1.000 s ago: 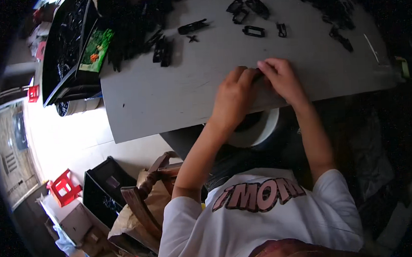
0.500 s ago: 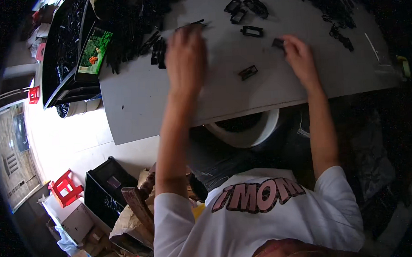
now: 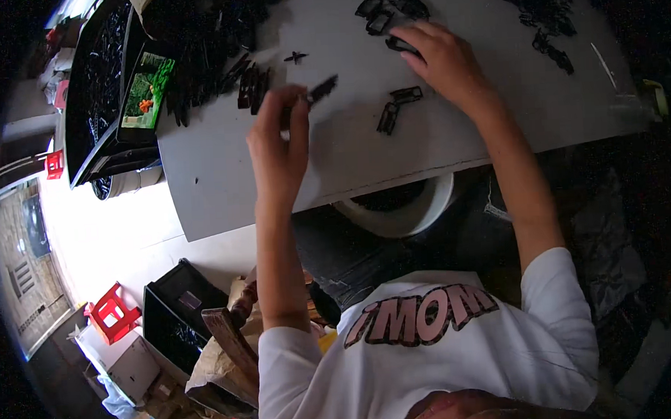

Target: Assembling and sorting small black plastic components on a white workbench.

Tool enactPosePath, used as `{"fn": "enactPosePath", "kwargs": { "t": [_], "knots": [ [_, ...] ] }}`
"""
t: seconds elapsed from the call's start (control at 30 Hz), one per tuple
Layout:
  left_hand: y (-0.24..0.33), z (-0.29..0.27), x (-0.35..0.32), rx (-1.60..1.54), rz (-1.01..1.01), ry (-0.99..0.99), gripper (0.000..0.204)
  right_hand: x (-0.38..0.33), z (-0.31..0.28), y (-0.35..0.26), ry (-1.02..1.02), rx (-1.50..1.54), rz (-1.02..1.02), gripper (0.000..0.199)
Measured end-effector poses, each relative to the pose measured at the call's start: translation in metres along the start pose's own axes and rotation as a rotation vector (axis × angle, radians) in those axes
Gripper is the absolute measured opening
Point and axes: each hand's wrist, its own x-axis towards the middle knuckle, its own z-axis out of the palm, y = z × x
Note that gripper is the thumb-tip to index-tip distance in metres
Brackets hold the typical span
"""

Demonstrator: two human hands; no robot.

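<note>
My left hand (image 3: 280, 133) is closed near the left of the grey table, pinching a slim black plastic piece (image 3: 323, 89) that sticks out to the right of the fingertips. My right hand (image 3: 445, 64) reaches further out, its fingers closed on a small black rectangular frame (image 3: 401, 45), partly covered by them. Between the hands, two more dark frames (image 3: 388, 118) lie close together on the table. Beyond the right hand sits a small group of black frames (image 3: 376, 20). Several dark pieces (image 3: 253, 89) lie just left of my left hand.
A heap of black parts (image 3: 201, 36) covers the table's far left; another pile (image 3: 536, 10) lies at the far right. A lit screen (image 3: 148, 94) leans by a black bin (image 3: 105, 85) of parts. Below the table edge (image 3: 379, 180) is a white bucket (image 3: 426, 220).
My left hand has come nearer from the parts at the left, holding the slim black piece. My right hand has moved left and outward onto a frame. A second frame now lies beside the near one.
</note>
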Motion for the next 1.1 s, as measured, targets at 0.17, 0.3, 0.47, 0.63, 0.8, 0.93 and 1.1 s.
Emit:
{"fn": "enactPosePath", "kwargs": {
  "t": [0.17, 0.3, 0.47, 0.63, 0.8, 0.93, 1.1],
  "knots": [
    [0.029, -0.005, -0.032, -0.132, -0.276, -0.364, 0.027, -0.025, -0.002, 0.007, 0.053, 0.282, 0.291, 0.024],
    [0.042, 0.023, -0.032, -0.092, -0.277, -0.556, 0.041, -0.041, -0.014, 0.007, -0.03, 0.217, 0.454, 0.025],
    [0.036, 0.032, -0.032, 0.176, -0.129, -0.693, 0.052, -0.042, -0.032, -0.002, -0.235, -0.21, 0.511, 0.025],
    [0.037, 0.021, -0.031, -0.048, -0.195, -0.699, 0.038, -0.05, -0.039, -0.005, -0.114, 0.045, 0.36, 0.026],
    [0.026, 0.01, -0.039, -0.222, -0.319, -0.596, 0.014, -0.037, -0.041, -0.024, -0.165, 0.338, 0.19, 0.027],
    [0.025, 0.004, -0.047, -0.467, -0.609, -0.508, 0.011, -0.027, -0.036, -0.033, -0.163, 0.283, -0.02, 0.029],
    [0.025, -0.004, -0.047, -0.594, -0.497, -0.432, 0.02, -0.028, -0.028, -0.039, -0.207, 0.227, -0.031, 0.031]
  ]
}}
